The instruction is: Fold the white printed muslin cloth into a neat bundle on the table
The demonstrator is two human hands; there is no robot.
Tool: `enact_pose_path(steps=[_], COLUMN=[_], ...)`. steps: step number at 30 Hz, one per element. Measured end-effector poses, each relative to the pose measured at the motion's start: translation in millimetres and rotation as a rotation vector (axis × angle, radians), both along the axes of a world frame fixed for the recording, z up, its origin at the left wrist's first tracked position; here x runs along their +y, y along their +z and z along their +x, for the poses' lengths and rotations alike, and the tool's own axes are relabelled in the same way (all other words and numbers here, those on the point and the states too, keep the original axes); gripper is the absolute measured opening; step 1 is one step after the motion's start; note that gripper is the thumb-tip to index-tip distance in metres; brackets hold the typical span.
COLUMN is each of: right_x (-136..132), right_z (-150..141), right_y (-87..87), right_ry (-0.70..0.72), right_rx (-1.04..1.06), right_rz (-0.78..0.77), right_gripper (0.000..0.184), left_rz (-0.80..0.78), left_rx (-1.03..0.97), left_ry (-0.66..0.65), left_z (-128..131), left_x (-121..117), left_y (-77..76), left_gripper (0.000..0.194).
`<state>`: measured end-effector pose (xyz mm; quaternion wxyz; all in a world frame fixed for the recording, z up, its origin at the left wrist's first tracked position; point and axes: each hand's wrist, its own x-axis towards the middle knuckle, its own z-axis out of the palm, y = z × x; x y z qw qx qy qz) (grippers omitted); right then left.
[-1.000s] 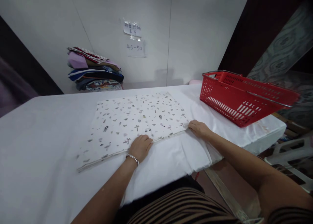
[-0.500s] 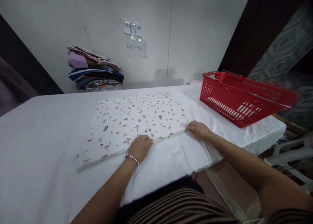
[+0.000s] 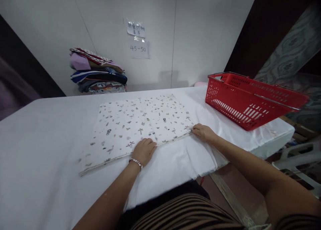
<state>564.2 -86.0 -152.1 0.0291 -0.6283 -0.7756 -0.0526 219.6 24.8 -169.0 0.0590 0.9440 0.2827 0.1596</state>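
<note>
Barely anything has moved since a second ago: the left hand [image 3: 144, 151] lies palm down over the cloth [image 3: 132, 123]'s near edge, the right hand [image 3: 203, 133] at its near right corner; whether either grips, one cannot tell. Layered, the cloth lies flat on the table [image 3: 50, 139], with the basket [image 3: 230, 103] to the right and the pile [image 3: 100, 73] beyond.

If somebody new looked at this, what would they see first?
Probably the bright red basket, on the right side of the white table. Next, perhaps, the white cloth with little printed pictures, lying in the middle, the left hand on its near edge and the right hand at its near right corner.
</note>
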Motion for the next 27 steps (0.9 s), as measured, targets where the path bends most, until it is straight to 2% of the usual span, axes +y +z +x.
enact_pose_path(steps=[18, 23, 27], right_x=[13.2, 5.9, -3.7], right_z=[3.8, 5.8, 7.7], right_y=[2.0, 12.1, 9.4], right_ry=[0.168, 0.167, 0.188], right_rx=[-0.149, -0.145, -0.125], right_rz=[0.008, 0.029, 0.009], right_gripper=[0.027, 0.023, 0.018], left_rz=[0.007, 0.027, 0.074], left_rx=[0.021, -0.003, 0.038], left_ry=[0.002, -0.008, -0.019], left_z=[0.5, -0.7, 1.1], left_x=[0.3, 0.5, -0.7], left_y=[-0.6, -1.1, 1.5], left_gripper=[0.024, 0.025, 0.027])
